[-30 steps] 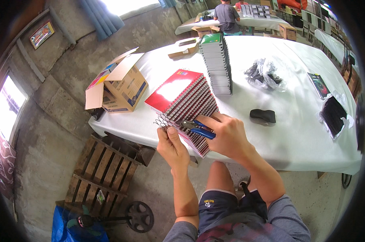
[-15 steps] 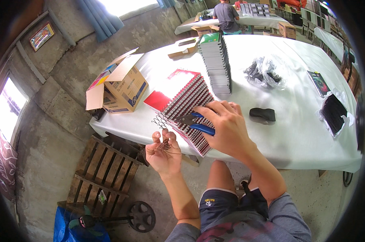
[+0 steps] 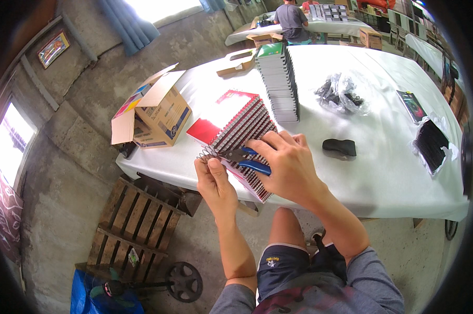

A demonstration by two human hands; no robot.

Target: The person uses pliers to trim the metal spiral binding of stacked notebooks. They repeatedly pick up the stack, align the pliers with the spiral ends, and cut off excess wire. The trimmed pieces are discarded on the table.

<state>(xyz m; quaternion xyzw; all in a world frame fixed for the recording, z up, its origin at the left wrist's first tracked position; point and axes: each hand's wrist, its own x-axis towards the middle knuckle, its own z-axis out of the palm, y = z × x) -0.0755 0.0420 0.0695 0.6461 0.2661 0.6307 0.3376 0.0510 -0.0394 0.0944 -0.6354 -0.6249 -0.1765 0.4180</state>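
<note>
Bare white counter (image 3: 383,172) lies open to the right of the hands, broken only by a small black object (image 3: 339,148) near the middle of the frame. Above them a tall stack of spiral notebooks (image 3: 279,81) blocks the way up the frame, with a crumpled plastic bag (image 3: 343,94) to its right. An open cardboard box (image 3: 152,112) crowds the counter's left end. At the right edge, a dark packet (image 3: 431,144) and a flat card (image 3: 413,106) leave a narrow strip between them.

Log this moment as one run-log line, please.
left hand: pinching spiral wire end | right hand: blue-handled pliers on red notebook stack | white table
</note>
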